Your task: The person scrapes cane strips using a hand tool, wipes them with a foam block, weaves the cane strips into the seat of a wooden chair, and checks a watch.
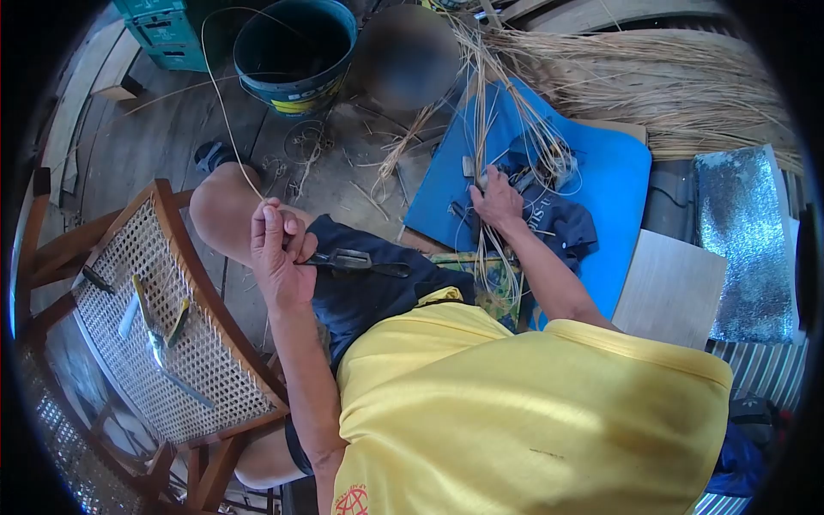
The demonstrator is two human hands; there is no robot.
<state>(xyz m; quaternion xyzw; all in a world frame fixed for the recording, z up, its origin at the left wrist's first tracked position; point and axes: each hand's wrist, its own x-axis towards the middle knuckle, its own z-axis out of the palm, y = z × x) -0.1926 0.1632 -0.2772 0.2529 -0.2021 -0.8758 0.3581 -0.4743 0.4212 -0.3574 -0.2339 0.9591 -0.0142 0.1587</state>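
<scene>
My left hand (283, 245) is closed, palm up. Thumb and fingers pinch the end of a long thin cane strand (221, 94), which arcs up toward the bucket. A dark-handled metal tool (352, 260) sticks out from under the same fingers, over my dark shorts. My right hand (498, 202) is bent over a bundle of cane strands (482, 120) on the blue mat (614, 163); what its fingers hold is hidden. Beside it lies crumpled dark cloth (571, 227). At the left, a wooden frame with woven cane (206, 378) carries pliers (154, 339) and other small tools.
A dark bucket (296, 56) stands beyond my knee, near green crates (167, 34). Cane scraps (309, 150) litter the wooden floor. More long strands (652, 81) lie at the upper right, above a silvery sheet (747, 245) and a flat board (669, 287).
</scene>
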